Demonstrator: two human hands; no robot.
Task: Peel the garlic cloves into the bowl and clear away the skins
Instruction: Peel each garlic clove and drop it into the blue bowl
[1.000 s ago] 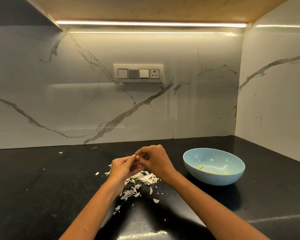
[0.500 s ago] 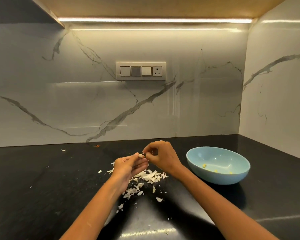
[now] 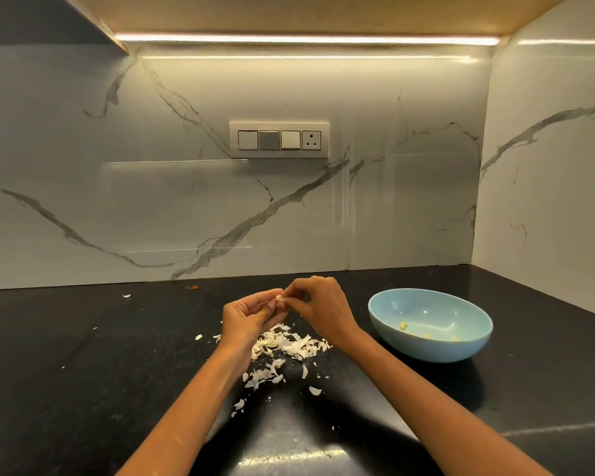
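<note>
Black table [image 3: 83, 372] under me: left hand [image 3: 246, 317] and right hand [image 3: 318, 304] both pinch one garlic clove [image 3: 279, 297] above the skins [image 3: 289, 343], bowl [image 3: 430, 348] just right.

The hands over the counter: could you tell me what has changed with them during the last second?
Very little. Both hands keep working one garlic clove: the left hand still holds it while the right hand picks at its skin. Nothing was dropped or let go. The skins on the counter and the blue bowl with its few pieces stayed put; only the camera shifted.
</note>
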